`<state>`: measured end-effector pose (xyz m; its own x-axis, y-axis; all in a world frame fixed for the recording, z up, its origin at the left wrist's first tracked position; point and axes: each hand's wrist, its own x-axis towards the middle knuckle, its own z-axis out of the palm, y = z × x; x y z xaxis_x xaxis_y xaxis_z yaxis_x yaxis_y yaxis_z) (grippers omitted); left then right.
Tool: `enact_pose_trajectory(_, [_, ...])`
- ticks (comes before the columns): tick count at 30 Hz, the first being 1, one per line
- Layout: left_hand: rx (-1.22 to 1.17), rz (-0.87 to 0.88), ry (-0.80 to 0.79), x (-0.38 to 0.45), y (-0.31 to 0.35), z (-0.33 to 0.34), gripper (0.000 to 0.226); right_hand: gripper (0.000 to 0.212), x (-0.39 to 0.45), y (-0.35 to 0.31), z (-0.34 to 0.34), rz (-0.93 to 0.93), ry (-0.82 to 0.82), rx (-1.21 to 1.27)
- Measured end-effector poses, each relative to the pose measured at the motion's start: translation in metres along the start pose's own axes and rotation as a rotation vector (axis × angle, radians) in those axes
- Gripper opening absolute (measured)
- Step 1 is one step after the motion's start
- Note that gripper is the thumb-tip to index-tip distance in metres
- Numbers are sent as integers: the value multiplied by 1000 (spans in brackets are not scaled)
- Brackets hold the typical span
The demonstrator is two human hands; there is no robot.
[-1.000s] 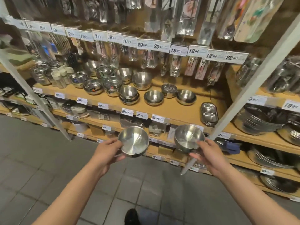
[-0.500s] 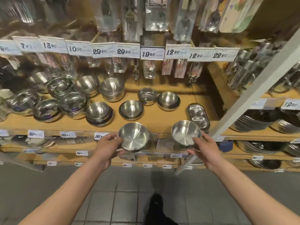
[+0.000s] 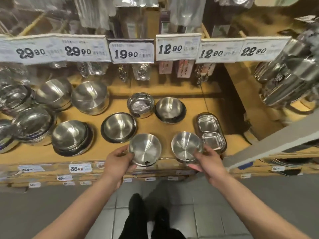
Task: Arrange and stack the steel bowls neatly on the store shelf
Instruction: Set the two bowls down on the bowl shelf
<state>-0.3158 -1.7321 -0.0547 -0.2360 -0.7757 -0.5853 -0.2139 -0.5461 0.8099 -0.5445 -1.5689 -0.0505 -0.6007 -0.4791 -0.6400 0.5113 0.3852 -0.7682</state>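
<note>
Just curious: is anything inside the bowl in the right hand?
No, the bowl in the right hand shows only bare shiny steel inside. The hand covers its near right edge.

Held left bowl (image 3: 145, 149) beside right bowl (image 3: 186, 147), above shelf (image 3: 172, 130) front edge.

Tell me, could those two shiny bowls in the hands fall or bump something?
Maybe. The left hand grips its bowl only at the rim, right over the front edge of the shelf, so it might slip to the floor. The right hand holds its bowl very close to the divided steel tray, and might knock it.
</note>
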Motion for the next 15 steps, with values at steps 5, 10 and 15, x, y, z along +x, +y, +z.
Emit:
enact_pose_trajectory(5, [37,-1,-24,27,-7,10,22,42,19,7,24,-41,43,43])
enact_pose_trajectory(10, [-2,-26,-8,40,-15,16,15,25,31,3,32,-78,44,52])
enact_pose_trajectory(15, [-75,-20,-38,44,-18,17,18,28,38,8,32,-81,34,54])
